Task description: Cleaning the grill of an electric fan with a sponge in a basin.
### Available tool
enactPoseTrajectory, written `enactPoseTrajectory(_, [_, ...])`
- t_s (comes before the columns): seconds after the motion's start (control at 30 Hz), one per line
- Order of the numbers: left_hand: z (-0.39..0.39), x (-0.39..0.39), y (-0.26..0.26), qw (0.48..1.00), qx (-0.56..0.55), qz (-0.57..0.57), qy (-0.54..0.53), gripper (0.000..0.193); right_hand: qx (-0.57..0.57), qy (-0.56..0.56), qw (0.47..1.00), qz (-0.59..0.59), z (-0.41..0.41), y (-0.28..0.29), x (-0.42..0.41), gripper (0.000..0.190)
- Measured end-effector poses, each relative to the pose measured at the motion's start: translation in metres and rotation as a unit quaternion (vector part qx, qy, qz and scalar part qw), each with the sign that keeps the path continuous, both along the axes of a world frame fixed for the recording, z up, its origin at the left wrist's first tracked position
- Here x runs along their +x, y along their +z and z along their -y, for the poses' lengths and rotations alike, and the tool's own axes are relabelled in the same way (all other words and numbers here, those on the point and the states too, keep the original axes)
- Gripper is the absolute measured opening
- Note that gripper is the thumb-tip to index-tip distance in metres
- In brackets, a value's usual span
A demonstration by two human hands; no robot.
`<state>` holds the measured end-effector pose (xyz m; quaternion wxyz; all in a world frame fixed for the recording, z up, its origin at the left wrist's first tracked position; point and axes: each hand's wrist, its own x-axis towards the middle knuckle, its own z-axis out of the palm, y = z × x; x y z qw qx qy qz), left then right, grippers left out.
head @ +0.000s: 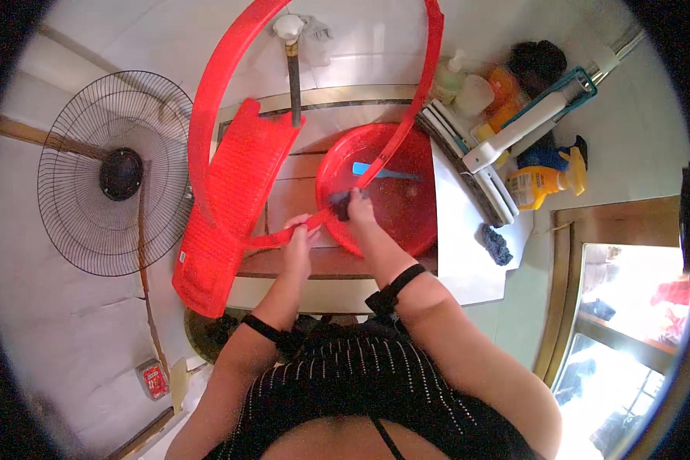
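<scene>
A long red plastic strip (428, 75) loops up past the top of the view and comes down over a round red basin (334, 155). My left hand (299, 237) grips its lower stretch, just left of the basin rim. In my right hand (362, 210) is a dark grey scouring pad (340, 206), pressed on the strip above the basin. Inside the basin lies a light blue handled tool (382, 171), its exact kind unclear. A red ribbed washboard (224, 210) leans at the sink's left, behind part of the strip.
A tap with a dark hose (294, 86) hangs above the sink (290, 198). On the left is a wire fan grille (80, 218). At right are a flat mop (494, 144), a yellow spray bottle (532, 187), several other bottles, and another dark scouring pad (496, 244) on a white board (466, 276).
</scene>
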<state>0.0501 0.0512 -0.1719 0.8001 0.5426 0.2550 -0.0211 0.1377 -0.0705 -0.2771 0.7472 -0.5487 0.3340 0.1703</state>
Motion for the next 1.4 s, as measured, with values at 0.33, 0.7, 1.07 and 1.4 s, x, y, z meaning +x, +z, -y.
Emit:
enactPoseTrajectory(0.33, [0.025, -0.010, -0.005, 0.999, -0.030, 0.011, -0.003, 0.020, -0.116, -0.010, 0.992, 0.049, -0.027, -0.019, -0.022, 0.029])
enactPoseTrajectory(0.7, [0.002, -0.050, 0.051, 0.999, 0.009, -0.035, -0.012, 0.020, -0.220, 0.000, 0.975, 0.017, 0.062, 0.006, 0.038, 0.042])
enactPoseTrajectory(1.07, [0.010, -0.026, -0.002, 0.999, -0.015, 0.002, 0.033, 0.024, -0.069, -0.014, 0.998, 0.005, -0.048, 0.029, -0.029, 0.029])
enactPoseTrajectory(1.4, [0.012, -0.023, 0.016, 0.999, -0.017, 0.000, 0.035, 0.021, -0.201, 0.063, 0.978, 0.012, -0.044, 0.029, -0.024, 0.034])
